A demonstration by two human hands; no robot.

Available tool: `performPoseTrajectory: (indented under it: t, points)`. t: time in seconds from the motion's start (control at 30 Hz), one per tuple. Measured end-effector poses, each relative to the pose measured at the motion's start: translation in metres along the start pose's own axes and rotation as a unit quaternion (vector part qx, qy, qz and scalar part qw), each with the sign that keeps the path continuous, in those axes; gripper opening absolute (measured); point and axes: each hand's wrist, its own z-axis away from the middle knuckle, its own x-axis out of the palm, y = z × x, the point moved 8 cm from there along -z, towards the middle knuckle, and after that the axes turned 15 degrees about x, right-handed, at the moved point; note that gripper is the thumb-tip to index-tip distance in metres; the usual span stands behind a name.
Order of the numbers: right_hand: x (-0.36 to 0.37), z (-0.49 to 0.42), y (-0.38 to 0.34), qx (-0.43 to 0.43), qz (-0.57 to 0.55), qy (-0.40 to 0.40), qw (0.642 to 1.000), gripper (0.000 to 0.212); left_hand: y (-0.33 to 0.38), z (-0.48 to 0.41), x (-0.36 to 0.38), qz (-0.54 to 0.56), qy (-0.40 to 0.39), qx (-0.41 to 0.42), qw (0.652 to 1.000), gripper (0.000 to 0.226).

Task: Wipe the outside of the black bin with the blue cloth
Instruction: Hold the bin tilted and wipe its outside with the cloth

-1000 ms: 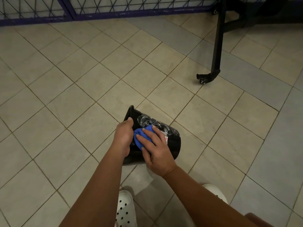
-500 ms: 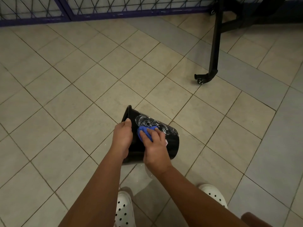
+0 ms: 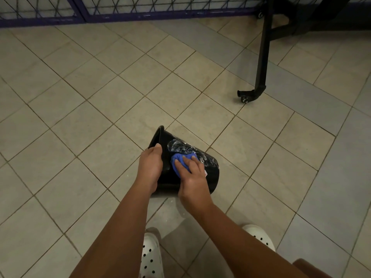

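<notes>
The black bin [image 3: 210, 177] lies tipped on its side on the tiled floor [image 3: 100, 117], just ahead of the person's white shoes [image 3: 150, 255], its open rim pointing away to the left. The left hand [image 3: 150, 165] grips that rim, fingers curled over the edge. The right hand [image 3: 192, 175] lies flat on the bin's upper side, its fingers spread and fairly straight, pressing the bunched blue cloth [image 3: 177, 160] against the plastic. White streaks mark the bin's side just beyond the cloth. A black wheeled frame leg [image 3: 261, 57] stands well apart, towards the floor's far right edge.
</notes>
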Motion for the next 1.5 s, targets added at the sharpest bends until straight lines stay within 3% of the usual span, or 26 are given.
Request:
performPoseTrajectory:
  t: [0.2,0.4,0.5,0.63,0.83,0.97,1.07,1.27,1.37,1.5]
  points:
    - [0.012,-0.001,-0.021,-0.077,-0.027,-0.04,0.996,0.047,0.002,0.0,-0.001,-0.014,-0.007,0.015,1.0,0.041]
    - [0.01,-0.002,-0.004,0.02,-0.03,-0.026,0.999,0.054,0.002,-0.002,0.0,-0.019,0.001,0.018,1.0,0.045]
    - [0.012,0.017,-0.01,-0.046,-0.015,-0.009,0.999,0.056,0.003,-0.002,-0.001,-0.033,-0.003,0.023,0.999,0.046]
    - [0.018,0.002,-0.02,-0.086,-0.021,-0.077,0.993,0.055,0.001,-0.002,-0.005,-0.044,-0.006,0.034,0.998,0.046]
    - [0.012,-0.009,-0.002,0.023,0.019,-0.039,0.999,0.054,-0.002,-0.003,-0.005,-0.047,0.008,0.023,0.999,0.041]
    - [0.014,0.01,-0.012,-0.032,0.007,-0.036,0.999,0.049,-0.002,-0.003,-0.006,-0.055,0.001,0.028,0.998,0.042]
    - [0.018,-0.009,-0.024,-0.072,-0.001,-0.06,0.996,0.056,-0.004,-0.004,-0.005,-0.046,-0.005,0.03,0.998,0.042]
    - [0.009,-0.013,-0.003,0.051,0.062,-0.035,0.996,0.063,-0.002,-0.004,-0.001,-0.047,0.007,0.023,0.999,0.042]
    - [0.014,0.005,-0.007,0.007,0.044,-0.024,0.999,0.057,-0.002,-0.003,-0.001,-0.057,0.0,0.023,0.998,0.041]
    - [0.017,-0.009,-0.017,-0.064,0.028,-0.069,0.995,0.063,-0.001,-0.002,-0.001,-0.056,-0.009,0.036,0.998,0.044]
